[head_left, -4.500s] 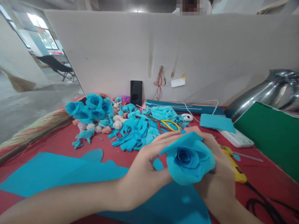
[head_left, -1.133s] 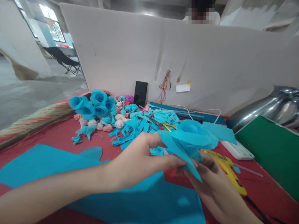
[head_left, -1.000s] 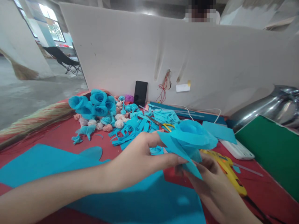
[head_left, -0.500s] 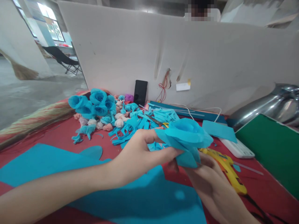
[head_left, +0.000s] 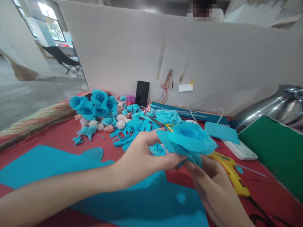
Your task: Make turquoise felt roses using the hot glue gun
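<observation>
Between my two hands is a blue paper flower (head_left: 189, 138), its layered petals opening upward. My left hand (head_left: 151, 154) pinches its left side and lower edge between thumb and fingers. From below right, my right hand (head_left: 213, 179) closes thumb and fingers on the flower's base, its thumb next to my left thumb. Some of the right fingers are hidden behind the paper. Beneath my hands lie large blue paper sheets (head_left: 142, 205). Beyond the flower, yellow-handled scissors (head_left: 168, 126) rest among cut blue strips (head_left: 132, 132).
A yellow glue gun (head_left: 233, 176) lies to the right, near a white device (head_left: 241, 150) and a green board (head_left: 274, 154). Finished blue flowers (head_left: 94, 104) stand at back left, by a dark phone (head_left: 142, 93). A white panel (head_left: 123, 47) bounds the red table; a person is partly visible behind it.
My right thumb has come up onto the front of the flower's base, pressing the lower petal in. The flower tips slightly, and the scissors' handles show more.
</observation>
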`<state>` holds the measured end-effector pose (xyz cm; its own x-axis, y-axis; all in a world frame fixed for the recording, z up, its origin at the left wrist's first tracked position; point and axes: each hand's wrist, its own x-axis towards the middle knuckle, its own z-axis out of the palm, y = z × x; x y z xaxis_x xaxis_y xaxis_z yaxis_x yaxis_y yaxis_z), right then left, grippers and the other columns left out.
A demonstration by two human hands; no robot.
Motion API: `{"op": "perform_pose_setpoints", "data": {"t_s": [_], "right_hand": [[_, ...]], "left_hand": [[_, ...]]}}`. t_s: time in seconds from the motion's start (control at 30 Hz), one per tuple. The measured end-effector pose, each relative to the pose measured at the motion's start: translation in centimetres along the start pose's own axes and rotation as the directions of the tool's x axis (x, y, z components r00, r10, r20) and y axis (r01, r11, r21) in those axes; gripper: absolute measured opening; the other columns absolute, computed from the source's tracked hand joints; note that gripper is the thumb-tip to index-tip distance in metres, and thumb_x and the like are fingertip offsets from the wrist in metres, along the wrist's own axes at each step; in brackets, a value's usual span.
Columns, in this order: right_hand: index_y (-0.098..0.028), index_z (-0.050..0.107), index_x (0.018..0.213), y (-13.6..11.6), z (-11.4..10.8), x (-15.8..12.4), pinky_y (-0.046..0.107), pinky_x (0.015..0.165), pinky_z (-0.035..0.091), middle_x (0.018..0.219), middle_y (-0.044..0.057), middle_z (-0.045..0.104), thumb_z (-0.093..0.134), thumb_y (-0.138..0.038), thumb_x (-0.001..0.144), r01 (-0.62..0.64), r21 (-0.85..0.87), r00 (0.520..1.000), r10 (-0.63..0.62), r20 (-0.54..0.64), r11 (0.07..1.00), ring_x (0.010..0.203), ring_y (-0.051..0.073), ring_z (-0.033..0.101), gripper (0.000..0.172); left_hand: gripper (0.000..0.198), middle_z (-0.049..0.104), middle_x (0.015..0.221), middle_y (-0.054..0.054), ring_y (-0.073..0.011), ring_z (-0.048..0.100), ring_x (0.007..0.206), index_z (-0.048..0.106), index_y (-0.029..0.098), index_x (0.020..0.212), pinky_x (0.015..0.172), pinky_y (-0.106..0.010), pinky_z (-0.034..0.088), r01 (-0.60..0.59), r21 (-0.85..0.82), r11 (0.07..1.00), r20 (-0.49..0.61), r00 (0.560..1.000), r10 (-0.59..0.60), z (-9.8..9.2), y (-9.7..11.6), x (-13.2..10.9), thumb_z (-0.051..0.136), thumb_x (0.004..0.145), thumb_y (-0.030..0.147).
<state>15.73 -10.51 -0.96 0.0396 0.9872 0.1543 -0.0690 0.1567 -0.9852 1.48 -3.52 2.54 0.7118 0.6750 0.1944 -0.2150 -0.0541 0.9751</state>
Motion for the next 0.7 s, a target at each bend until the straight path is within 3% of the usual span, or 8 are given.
{"op": "perform_pose_setpoints", "data": {"t_s": [0.17,0.37,0.5,0.7], "right_hand": [[-0.029,0.071,0.085,0.3,-0.7,0.1,0.021,0.068,0.051,0.078,-0.001,0.068,0.058,-0.034,0.082,0.0,0.028,0.999,-0.001,0.038,1.0,0.074,0.015,0.062,0.014],[-0.032,0.07,0.084,0.4,-0.9,0.2,0.026,0.069,0.054,0.079,-0.001,0.069,0.059,-0.031,0.081,0.026,0.014,0.999,-0.027,0.045,1.0,0.074,0.018,0.064,0.012],[-0.032,0.07,0.083,0.4,-0.6,0.2,0.026,0.069,0.055,0.076,-0.002,0.069,0.059,-0.028,0.081,0.015,0.027,0.999,-0.017,0.049,1.0,0.07,0.017,0.065,0.012],[-0.03,0.071,0.077,0.1,-0.1,0.2,0.021,0.065,0.054,0.073,-0.001,0.068,0.059,-0.033,0.081,0.075,-0.012,0.996,-0.074,0.054,0.997,0.071,0.016,0.064,0.013]], "left_hand": [[0.007,0.056,0.061,0.006,-0.0043,0.054,0.055,0.062,0.016,0.067,0.051,-0.011,0.049,-0.069,0.183,0.981,-0.008,0.997,0.071,-0.3,0.5,0.0,0.059,0.072,0.013],[0.022,0.063,0.062,0.006,-0.0107,0.06,0.078,0.059,0.017,0.056,0.081,-0.019,0.047,-0.28,0.493,0.824,0.07,0.956,0.284,-1.2,0.9,-0.3,0.053,0.077,0.01],[0.02,0.065,0.069,0.006,-0.0098,0.059,0.079,0.06,0.017,0.061,0.085,-0.019,0.044,-0.342,0.546,0.765,0.108,0.934,0.34,-1.5,1.2,-0.3,0.053,0.078,0.011],[0.017,0.065,0.069,0.005,-0.009,0.059,0.075,0.06,0.016,0.064,0.095,-0.023,0.033,-0.322,0.56,0.763,0.091,0.94,0.329,-1.6,2.0,-0.6,0.054,0.08,0.017]]}}
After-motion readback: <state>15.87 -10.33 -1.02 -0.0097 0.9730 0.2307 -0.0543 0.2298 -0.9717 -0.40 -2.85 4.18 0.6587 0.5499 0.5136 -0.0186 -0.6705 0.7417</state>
